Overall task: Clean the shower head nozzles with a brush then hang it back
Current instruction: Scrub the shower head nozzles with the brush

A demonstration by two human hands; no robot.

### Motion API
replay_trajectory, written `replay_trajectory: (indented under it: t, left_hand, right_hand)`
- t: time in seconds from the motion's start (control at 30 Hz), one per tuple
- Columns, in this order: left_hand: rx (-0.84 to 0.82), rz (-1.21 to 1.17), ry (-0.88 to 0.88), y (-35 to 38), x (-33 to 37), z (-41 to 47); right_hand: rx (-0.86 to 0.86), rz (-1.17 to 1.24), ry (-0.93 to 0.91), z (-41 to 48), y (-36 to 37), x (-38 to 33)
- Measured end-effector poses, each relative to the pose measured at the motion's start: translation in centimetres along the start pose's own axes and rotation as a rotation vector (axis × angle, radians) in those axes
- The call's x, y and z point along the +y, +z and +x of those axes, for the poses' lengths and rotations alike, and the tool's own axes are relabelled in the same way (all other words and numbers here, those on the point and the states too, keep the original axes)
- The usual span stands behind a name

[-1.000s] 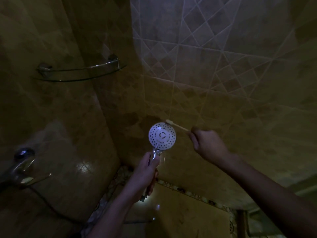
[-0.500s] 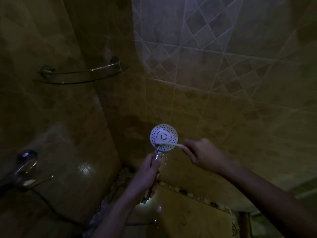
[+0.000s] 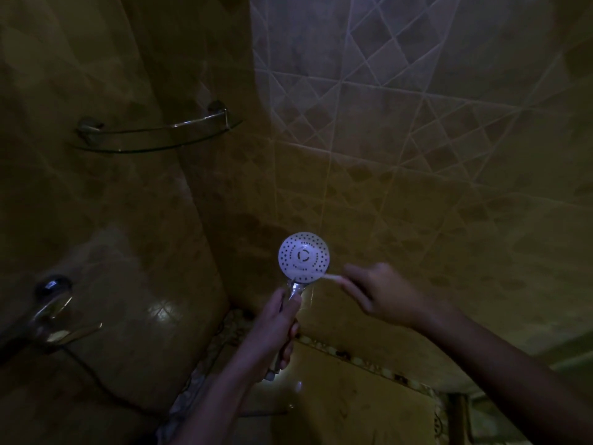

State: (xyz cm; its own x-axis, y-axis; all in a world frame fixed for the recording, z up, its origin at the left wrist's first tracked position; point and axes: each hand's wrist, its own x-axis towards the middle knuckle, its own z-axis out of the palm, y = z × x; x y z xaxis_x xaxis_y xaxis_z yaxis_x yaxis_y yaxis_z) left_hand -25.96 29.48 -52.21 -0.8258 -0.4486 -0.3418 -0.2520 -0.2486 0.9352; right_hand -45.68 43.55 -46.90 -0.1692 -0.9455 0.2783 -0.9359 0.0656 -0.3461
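Gripping the shower head by its handle in our left hand, we are pinching the brush in our right hand, bristles on its lower rim.

Bare forearms, no sleeves.

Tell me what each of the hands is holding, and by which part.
Left hand grips the shower head by its handle. Right hand holds the brush by its handle end, bristle end against the face's lower edge.
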Motion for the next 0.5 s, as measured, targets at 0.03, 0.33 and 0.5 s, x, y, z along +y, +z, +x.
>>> replay_trajectory:
  t: [0.03,0.33,0.5]
  left_hand:
    - [0.0,0.0,0.001,0.0,0.0,0.0]
    - [0.014,-0.012,-0.02,-0.1,0.3,-0.4]
    - [0.034,-0.01,-0.045,-0.2,0.6,-0.5]
  right_hand:
    - [-0.045,-0.024,0.01,-0.2,0.4,0.0]
    - [-0.063,0.009,0.062,-0.7,1.4,-0.6]
    - [0.241,-0.023,0.328,0.5,1.1,0.5]
